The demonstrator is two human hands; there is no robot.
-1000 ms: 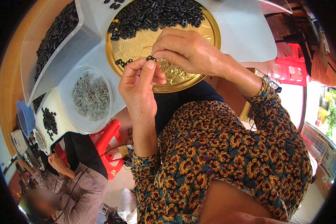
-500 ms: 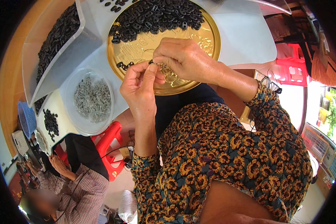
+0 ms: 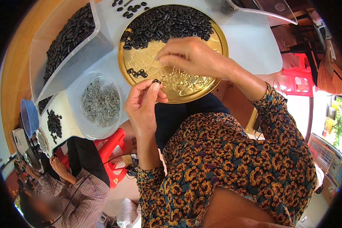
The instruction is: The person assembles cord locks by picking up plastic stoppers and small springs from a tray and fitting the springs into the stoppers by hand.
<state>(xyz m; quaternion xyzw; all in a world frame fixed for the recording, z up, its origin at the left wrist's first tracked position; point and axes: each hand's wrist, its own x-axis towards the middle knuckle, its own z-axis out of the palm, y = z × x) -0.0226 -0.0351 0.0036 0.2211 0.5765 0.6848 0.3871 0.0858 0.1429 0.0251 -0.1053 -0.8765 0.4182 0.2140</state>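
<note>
Wearer's two hands [image 3: 143, 104] [image 3: 195, 57], one gold tray [image 3: 140, 59], one round tub [image 3: 76, 104]

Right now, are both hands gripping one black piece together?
No: the left hand pinches a small black piece, while the right hand is apart from it, over the gold tray.

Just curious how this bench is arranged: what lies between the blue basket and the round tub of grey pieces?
A small heap of black pieces, on a white surface; the head view shows it.
</note>
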